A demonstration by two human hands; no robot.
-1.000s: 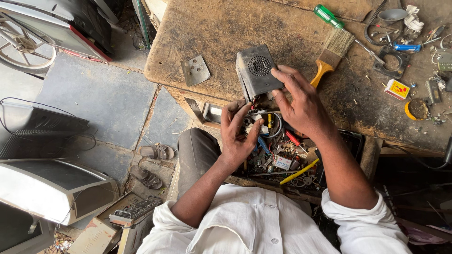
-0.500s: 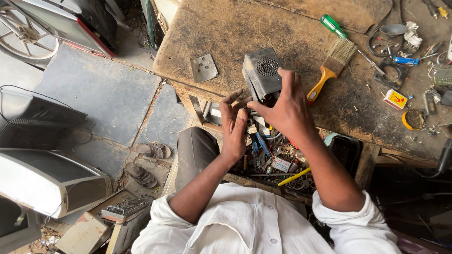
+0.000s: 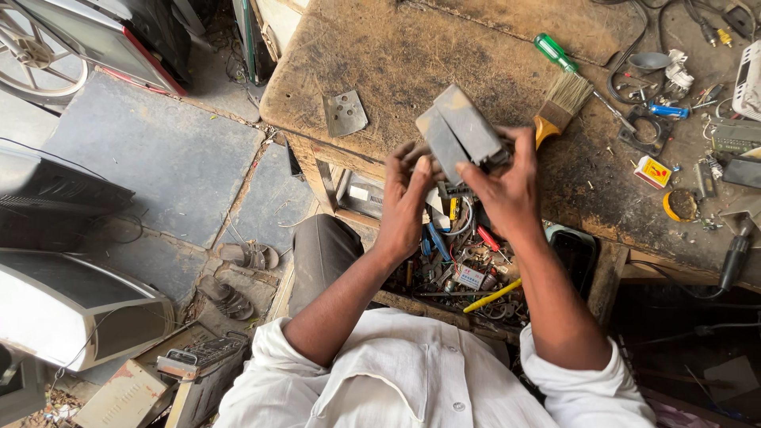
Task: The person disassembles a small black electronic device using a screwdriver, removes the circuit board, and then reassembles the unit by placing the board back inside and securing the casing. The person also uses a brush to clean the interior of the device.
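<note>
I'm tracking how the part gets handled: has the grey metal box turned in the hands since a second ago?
Yes. The grey metal box has turned: its vented face, which showed before, is now out of sight, while the paintbrush beside it lies as before.

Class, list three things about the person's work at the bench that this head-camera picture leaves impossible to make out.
1. Head view: the underside of the grey metal box is hidden by the left hand and right hand.
2. The open drawer of tools is partly covered by both forearms; its small parts are too small to identify.
3. The white device is cut off by the right edge.
</note>
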